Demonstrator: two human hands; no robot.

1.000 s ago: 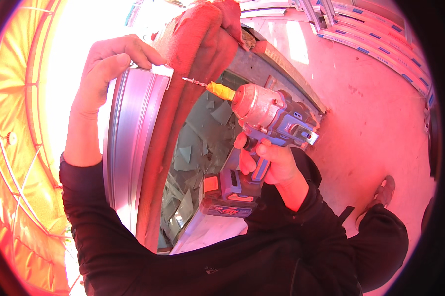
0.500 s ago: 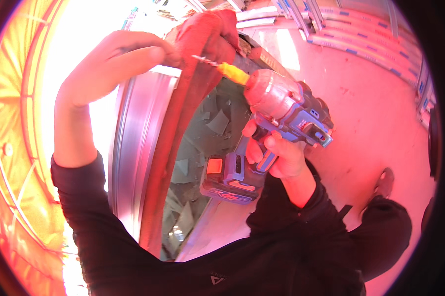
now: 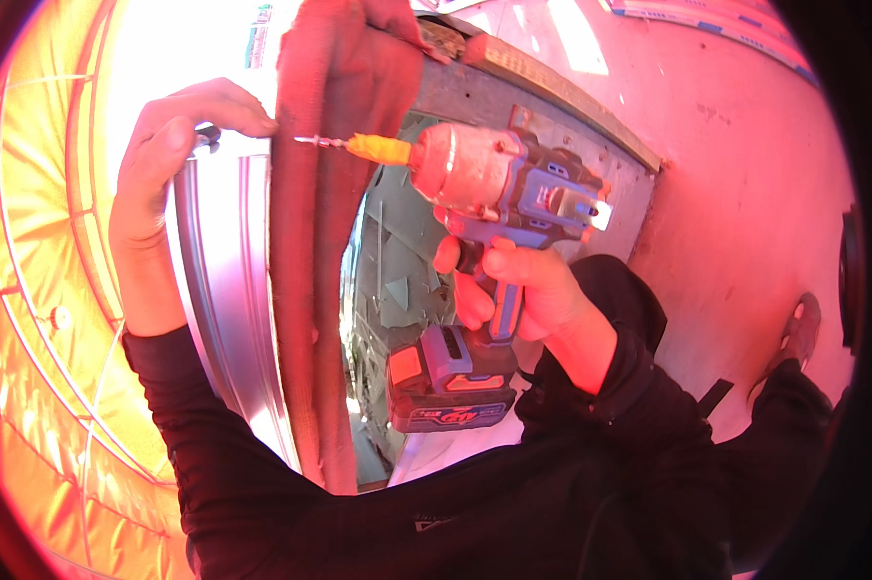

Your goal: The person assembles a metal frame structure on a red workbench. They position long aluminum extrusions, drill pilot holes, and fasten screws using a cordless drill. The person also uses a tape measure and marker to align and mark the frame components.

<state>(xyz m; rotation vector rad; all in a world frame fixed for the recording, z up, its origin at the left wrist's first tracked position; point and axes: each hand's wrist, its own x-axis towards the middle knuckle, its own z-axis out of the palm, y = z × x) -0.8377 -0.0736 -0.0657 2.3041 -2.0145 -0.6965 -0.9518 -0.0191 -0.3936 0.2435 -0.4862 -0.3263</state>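
Note:
My right hand (image 3: 523, 295) is wrapped around the grip of a blue and black cordless drill (image 3: 474, 174), its battery (image 3: 450, 377) hanging below. A yellow sleeve (image 3: 378, 149) sits on the chuck end, and a thin metal bit (image 3: 320, 141) points left out of it, above the red cloth. At the upper left, my left hand (image 3: 160, 164) curls over the end of a silver aluminium profile (image 3: 228, 261), thumb and fingers at its top. A small dark piece (image 3: 207, 137) shows beside the thumb; I cannot make out what it is.
Red cloth (image 3: 305, 242) covers a support along the profile. Past it lies a bin of broken grey-green pieces (image 3: 397, 251), edged by a wooden board (image 3: 561, 92). Yellow-orange sheeting (image 3: 40, 319) hangs at left. Wrapped lengths (image 3: 716, 24) lie at far right; a shoe (image 3: 800, 329) is on the floor.
The drill has moved left and turned, so its bit now points nearly level. My left hand has shifted from the cloth to the profile's end. The view has moved too.

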